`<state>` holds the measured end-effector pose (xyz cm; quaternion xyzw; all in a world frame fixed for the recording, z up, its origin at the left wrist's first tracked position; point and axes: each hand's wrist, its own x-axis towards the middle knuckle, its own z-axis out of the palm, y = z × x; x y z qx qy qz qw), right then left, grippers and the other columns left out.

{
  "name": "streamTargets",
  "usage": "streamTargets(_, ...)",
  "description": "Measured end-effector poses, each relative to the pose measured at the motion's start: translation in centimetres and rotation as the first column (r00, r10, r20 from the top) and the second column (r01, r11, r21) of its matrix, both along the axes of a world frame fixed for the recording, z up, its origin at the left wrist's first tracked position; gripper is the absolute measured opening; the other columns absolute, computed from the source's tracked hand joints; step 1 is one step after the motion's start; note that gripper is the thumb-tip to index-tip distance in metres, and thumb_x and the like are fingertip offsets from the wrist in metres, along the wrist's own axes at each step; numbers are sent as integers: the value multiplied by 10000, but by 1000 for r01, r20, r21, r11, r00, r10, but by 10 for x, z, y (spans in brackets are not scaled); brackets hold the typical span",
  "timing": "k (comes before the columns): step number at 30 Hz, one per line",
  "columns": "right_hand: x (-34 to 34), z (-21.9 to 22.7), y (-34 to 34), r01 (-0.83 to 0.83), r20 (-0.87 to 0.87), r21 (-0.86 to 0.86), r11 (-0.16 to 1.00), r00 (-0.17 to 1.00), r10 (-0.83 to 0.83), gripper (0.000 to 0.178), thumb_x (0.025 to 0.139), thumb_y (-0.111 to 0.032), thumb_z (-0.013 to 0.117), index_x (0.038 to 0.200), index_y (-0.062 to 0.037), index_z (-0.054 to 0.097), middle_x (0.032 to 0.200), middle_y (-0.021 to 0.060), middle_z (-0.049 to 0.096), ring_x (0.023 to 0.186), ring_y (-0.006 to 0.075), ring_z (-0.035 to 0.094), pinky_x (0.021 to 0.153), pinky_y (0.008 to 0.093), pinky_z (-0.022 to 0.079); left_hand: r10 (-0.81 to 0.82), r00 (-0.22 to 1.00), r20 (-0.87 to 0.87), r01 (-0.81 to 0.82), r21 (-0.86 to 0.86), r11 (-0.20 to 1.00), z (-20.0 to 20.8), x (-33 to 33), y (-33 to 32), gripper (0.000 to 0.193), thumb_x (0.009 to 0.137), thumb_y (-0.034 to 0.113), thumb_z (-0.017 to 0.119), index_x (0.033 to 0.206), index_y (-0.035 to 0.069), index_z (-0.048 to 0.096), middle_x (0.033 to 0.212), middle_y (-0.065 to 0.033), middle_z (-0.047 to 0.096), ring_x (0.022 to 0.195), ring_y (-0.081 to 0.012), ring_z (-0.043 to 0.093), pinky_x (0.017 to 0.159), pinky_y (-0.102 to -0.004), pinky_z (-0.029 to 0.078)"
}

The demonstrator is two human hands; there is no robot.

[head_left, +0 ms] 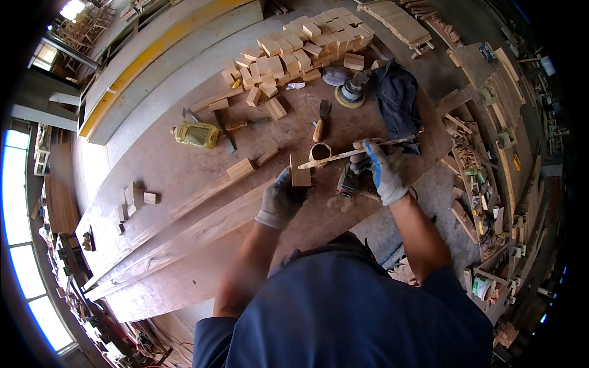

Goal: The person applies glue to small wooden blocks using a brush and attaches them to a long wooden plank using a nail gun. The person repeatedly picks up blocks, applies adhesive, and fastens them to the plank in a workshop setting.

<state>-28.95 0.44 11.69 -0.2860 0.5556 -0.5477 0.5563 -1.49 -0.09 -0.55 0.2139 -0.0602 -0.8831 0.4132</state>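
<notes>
My left hand [281,200], in a grey glove with blue tips, grips a small flat wooden block [300,173] standing on the brown workbench [184,178]. My right hand [381,172], gloved the same way, holds a long thin wooden stick [343,156] that reaches left over a small round glue pot [319,151]. The stick's tip lies just above the block. A dark power tool [349,182] lies under my right hand.
A big pile of wooden blocks [307,43] fills the far side, with an orbital sander [351,91], a dark cloth [397,98], a scraper [320,121] and a yellow bottle [196,134]. Loose blocks [136,197] lie left. Cluttered shelves [485,184] run along the right.
</notes>
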Motion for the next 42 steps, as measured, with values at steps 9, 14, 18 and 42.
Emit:
streamTargets(9, 17, 5, 0, -52, -134, -100, 994, 990, 38, 304, 1067, -274, 651, 1156, 5, 732, 936, 110, 778, 796, 168, 759, 719, 302, 620, -5, 1000, -13, 4, -24, 1000, 20, -4, 2, 603, 1073, 401, 586, 1503, -12, 503, 1414, -234, 629, 1135, -365, 665, 934, -465, 576)
streamTargets(14, 21, 6, -4, -70, -171, -154, 986, 984, 43, 305, 1072, -271, 639, 1177, 1, 729, 961, 114, 779, 817, 170, 759, 750, 304, 616, 108, 864, 491, 154, -463, 873, 23, -4, 8, 586, 1079, 395, 569, 1510, 4, 499, 1399, -224, 636, 1138, -350, 656, 939, -453, 565)
streamTargets(18, 23, 16, -1, -88, -213, -183, 979, 976, 48, 306, 1072, -270, 643, 1184, 3, 727, 964, 110, 779, 821, 170, 755, 772, 305, 613, 2, 1000, 28, 0, -65, 998, 21, 0, 6, 480, 1132, 338, 454, 1491, 25, 512, 1367, -180, 657, 1195, -277, 655, 970, -403, 574)
streamTargets(42, 22, 19, 17, -103, -243, -195, 975, 969, 54, 283, 1076, -249, 652, 1170, 5, 733, 943, 81, 776, 800, 97, 719, 695, 250, 592, 40, 999, -23, -41, -53, 998, 32, 0, 4, 506, 1105, 377, 515, 1499, 60, 525, 1405, -187, 643, 1196, -325, 642, 983, -481, 545)
